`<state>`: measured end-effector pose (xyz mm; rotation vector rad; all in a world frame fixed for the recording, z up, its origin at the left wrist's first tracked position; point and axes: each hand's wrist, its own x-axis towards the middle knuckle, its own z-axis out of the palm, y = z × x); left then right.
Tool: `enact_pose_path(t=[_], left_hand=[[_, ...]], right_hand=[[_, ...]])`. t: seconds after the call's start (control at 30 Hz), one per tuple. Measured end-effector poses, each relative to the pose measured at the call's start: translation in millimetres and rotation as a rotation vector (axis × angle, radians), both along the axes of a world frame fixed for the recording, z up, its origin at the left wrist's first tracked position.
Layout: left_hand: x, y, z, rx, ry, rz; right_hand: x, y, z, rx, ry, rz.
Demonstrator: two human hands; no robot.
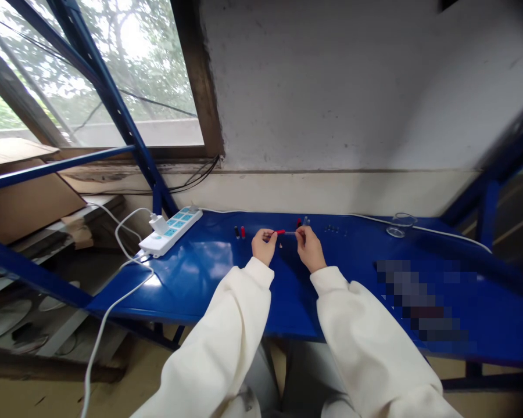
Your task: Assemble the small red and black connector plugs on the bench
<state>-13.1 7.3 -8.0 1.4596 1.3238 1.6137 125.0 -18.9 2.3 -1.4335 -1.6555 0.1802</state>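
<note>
Roughly level, long axis left-right: red-sleeved pin (281, 232), held just above the blue worktop (209, 273) between both hands. Red end toward left hand (264, 245), thin pale shaft toward right hand (310, 248). Each hand's grip pinched shut on one end. Very small; fingertips hide both ends, finer detail unreadable. Black and red pieces (239, 232) stand near, to the left; power strip (172, 230) farther left.

Power strip (171, 231) left — plug (280, 231), perhaps, centre
</note>
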Motion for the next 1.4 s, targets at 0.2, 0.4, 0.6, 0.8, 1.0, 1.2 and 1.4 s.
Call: enact_pose_path(t=[0.2,0.4,0.6,0.8,1.0,1.2,1.4], left_hand=[[0,4,-4.5,-0.010,-0.007,0.013],[-1,5,-6.9,-0.017,-0.019,-0.005],[0,6,-7.4,-0.029,-0.062,-0.055],[0,3,-2.8,-0.041,-0.104,-0.089],[2,-6,10.3,-0.218,-0.207,-0.286],[4,-7,9.0,-0.257,-0.228,-0.433],[2,-11,12.3,-0.167,-0.201,-0.332]], right_hand=[[-1,-4,3.4,0.013,0.101,-0.017],[1,-1,1.1,0.029,0.115,-0.036],[1,-3,2.5,0.025,0.143,-0.028],[3,0,1.4,0.044,0.220,0.009],[3,4,-2.6,0.113,0.338,0.112],[1,4,-6.0,0.124,0.320,0.156],[1,4,-8.0,0.091,0.313,0.162]])
